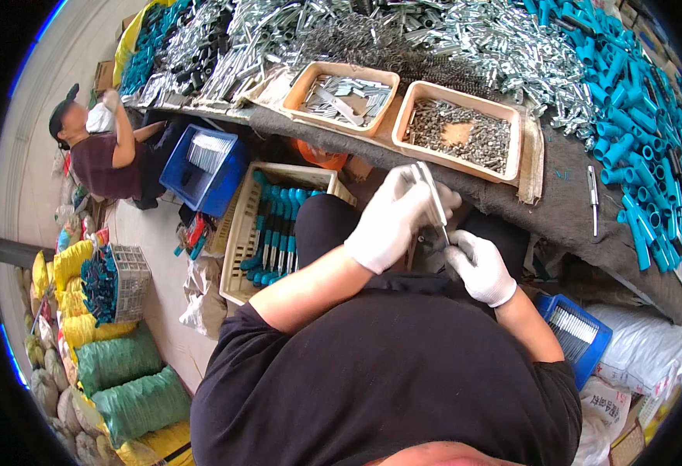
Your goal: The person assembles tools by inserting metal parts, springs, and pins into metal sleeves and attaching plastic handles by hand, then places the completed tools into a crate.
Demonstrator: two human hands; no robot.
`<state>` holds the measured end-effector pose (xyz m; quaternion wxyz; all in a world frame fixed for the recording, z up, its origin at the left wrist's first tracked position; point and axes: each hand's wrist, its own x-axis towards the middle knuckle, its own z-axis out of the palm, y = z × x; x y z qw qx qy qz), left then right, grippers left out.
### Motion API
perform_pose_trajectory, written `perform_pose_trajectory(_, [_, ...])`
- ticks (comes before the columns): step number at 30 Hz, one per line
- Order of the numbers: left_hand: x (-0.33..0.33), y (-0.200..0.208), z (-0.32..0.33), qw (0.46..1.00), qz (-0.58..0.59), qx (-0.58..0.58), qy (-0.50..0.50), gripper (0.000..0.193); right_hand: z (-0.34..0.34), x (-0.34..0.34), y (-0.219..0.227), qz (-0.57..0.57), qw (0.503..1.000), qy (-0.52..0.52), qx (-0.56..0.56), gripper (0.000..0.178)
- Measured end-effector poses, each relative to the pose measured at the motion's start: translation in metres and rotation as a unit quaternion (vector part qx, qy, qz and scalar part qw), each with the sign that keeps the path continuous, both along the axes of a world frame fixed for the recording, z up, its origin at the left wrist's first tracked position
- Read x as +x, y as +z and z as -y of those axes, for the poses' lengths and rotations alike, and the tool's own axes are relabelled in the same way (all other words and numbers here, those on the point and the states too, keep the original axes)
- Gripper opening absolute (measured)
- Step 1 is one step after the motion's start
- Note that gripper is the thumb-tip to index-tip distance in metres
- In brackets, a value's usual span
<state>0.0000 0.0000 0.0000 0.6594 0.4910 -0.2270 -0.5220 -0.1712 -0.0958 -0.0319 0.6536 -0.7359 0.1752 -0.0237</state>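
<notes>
My left hand (387,221), in a white glove, is closed round a slim silver metal tube (432,196) held up at a tilt in front of my lap. A thin rod sticks out of the tube's lower end. My right hand (482,268), also gloved in white, pinches at that thin end, its fingertips greyed with dirt. What else lies between those fingertips is hidden. On the bench edge to the right lies a similar silver piece (593,194) with a thin rod. Just beyond my hands stands a cream tray (521,144) of small metal parts.
Another cream tray (290,101) holds flat metal pieces. Heaps of silver parts (504,46) and teal tubes (628,132) cover the bench. A cream crate (236,256) of teal-handled tools and blue bins (224,190) (601,342) stand below. A person (108,159) sits at the left.
</notes>
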Motion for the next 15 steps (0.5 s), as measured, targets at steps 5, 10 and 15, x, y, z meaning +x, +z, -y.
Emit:
perform_pose_trajectory(5, [-0.019, -0.002, 0.002, 0.999, -0.004, -0.036, -0.034, 0.033, 0.003, -0.001, 0.015, 0.015, 0.978, -0.089, 0.19, 0.019])
perform_pose_trajectory(10, [-0.03, -0.006, 0.005, 0.994, -0.083, -0.056, -0.035, 0.054, -0.003, -0.015, 0.016, 0.023, 0.985, -0.014, 0.173, 0.034])
perform_pose_trajectory(15, [-0.04, 0.001, 0.012, 0.995, 0.019, 0.047, -0.086, 0.046, -0.009, -0.007, -0.013, 0.09, 0.986, -0.084, -0.11, 0.027])
